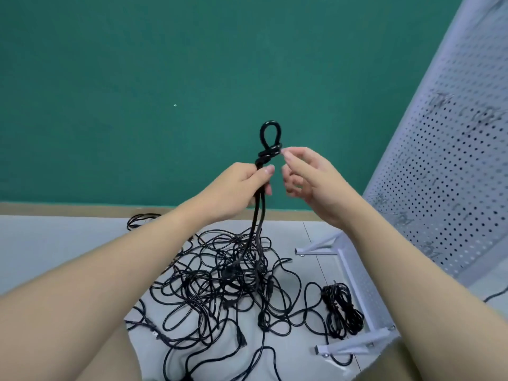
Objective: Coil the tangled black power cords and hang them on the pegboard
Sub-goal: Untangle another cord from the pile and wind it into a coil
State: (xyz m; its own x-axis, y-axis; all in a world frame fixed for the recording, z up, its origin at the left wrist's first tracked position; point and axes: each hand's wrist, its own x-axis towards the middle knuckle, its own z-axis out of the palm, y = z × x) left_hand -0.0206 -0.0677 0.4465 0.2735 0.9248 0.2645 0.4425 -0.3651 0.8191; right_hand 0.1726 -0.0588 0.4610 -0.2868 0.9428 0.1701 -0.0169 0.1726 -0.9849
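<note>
My left hand [239,188] grips a black power cord [270,138] held up in front of the green wall. The cord is folded into a small loop at the top with wraps just below it, and its strands hang down to the floor. My right hand [308,177] hovers just right of the wraps, fingers loosely spread, fingertips near the cord and holding nothing. A tangled pile of black cords [231,281] lies on the pale floor below. The white pegboard [450,149] leans at the right.
A coiled black bundle [341,309] lies by the pegboard's white base frame [357,281], whose feet stick out over the floor. Another small cord [140,220] lies near the wooden skirting at the wall. My legs frame the bottom corners.
</note>
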